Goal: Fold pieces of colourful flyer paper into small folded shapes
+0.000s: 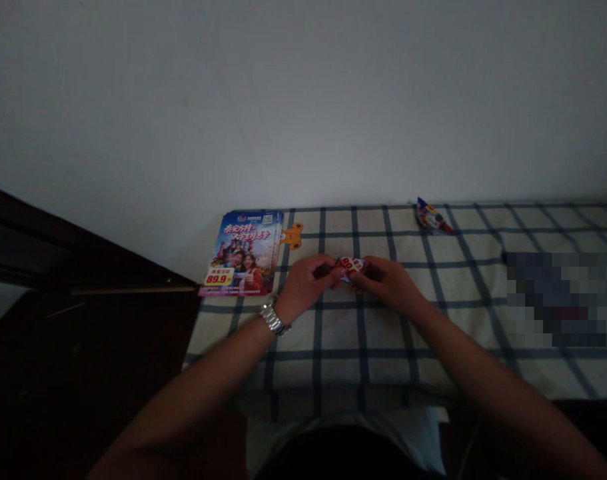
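- Head view: your left hand [309, 283] and right hand [392, 283] meet above the table [336, 333], thumbs facing one another across a small gap.
- Between them is a small printed piece [350, 268], red and white; whether it is folded or crumpled you cannot tell from here.
- Your left fingers are bent and closed in a pinch on its left end.
- Your right fingers pinch its right end just as tightly, with the thumb near the red lettering.
- To the left of your fingers, near the table's left edge, lies a stack of leaflets [240, 253], blue at the top and pink at the bottom, its sheets slightly fanned.
- Just beyond your left fingers, beside that stack, is an orange bear figure [292, 237].
- Farther out and to the right of your fingers, near the wall [303, 107], sits a second printed piece [432, 219], pointed at its ends, with blue and red showing.
- Well to the right of your fingers is a dark blurred-out object [558, 300].
- Behind your left fingers, a metal watch [274, 317] circles your wrist.
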A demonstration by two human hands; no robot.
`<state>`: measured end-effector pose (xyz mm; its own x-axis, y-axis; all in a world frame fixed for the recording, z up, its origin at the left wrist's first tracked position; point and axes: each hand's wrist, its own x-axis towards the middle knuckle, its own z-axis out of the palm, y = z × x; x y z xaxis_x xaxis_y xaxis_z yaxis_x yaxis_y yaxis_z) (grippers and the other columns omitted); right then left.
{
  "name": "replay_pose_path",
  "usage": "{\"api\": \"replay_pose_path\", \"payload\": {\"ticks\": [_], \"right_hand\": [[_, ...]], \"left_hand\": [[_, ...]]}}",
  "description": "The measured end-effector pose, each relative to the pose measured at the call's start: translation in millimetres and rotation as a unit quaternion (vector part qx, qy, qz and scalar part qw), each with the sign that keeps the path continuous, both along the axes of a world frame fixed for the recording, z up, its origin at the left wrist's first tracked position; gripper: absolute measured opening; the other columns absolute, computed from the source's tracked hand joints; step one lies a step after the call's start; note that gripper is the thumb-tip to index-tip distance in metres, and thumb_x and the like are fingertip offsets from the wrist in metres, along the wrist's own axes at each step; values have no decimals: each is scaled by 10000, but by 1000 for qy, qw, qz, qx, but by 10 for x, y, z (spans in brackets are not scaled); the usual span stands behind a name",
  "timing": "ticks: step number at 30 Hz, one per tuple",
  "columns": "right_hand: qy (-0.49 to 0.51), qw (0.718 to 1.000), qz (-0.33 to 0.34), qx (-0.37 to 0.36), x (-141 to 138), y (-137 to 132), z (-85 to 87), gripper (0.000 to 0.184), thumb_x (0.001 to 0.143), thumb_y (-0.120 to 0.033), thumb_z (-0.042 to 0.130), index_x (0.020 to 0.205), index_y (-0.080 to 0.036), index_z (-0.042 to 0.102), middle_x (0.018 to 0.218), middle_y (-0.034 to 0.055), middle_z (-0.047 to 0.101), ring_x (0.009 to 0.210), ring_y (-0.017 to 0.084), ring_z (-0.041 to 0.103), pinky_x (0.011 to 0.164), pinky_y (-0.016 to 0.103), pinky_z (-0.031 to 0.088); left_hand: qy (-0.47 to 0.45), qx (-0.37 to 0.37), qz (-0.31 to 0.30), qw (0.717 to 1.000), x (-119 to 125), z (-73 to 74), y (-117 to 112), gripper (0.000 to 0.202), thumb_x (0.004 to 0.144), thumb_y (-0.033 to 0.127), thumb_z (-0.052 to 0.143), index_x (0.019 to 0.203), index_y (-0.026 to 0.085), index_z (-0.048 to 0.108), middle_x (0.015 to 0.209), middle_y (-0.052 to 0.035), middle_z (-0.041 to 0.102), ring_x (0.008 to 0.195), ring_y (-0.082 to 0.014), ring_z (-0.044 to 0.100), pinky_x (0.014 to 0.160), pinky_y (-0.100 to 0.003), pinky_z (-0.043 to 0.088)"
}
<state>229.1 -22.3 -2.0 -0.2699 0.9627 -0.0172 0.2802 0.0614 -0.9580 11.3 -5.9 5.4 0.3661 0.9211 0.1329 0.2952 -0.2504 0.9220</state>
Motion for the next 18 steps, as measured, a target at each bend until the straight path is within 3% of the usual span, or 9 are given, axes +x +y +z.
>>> {"api": "replay_pose_path", "payload": {"ticks": [7, 13, 18], "right_hand": [[-3, 998, -36, 58, -1, 9, -21, 316, 902, -442, 715, 1141, -240, 673, 857, 20, 750, 716, 180, 711, 657, 306, 578], [-31, 988, -66, 133, 16, 13, 13, 265, 920, -440, 699, 1087, -233, 695, 886, 37, 745, 726, 175, 690, 653, 304, 560], [-101, 971, -43, 212, 26, 21, 13, 174, 961, -385, 665, 1049, -243, 715, 907, 41, 708, 725, 168, 634, 651, 307, 521]], "left_hand": [[46, 109, 39, 992, -7, -46, 9, 199, 906, 397, 721, 889, 199, 714, 816, -1, 713, 719, -140, 662, 671, -252, 510], [81, 160, 14, 984, -19, -89, 31, 141, 926, 342, 700, 944, 204, 726, 884, -23, 688, 779, -147, 658, 689, -261, 520], [93, 172, 4, 981, -22, -80, 32, 141, 951, 341, 677, 951, 209, 725, 897, -20, 673, 791, -142, 650, 712, -273, 528]]}}
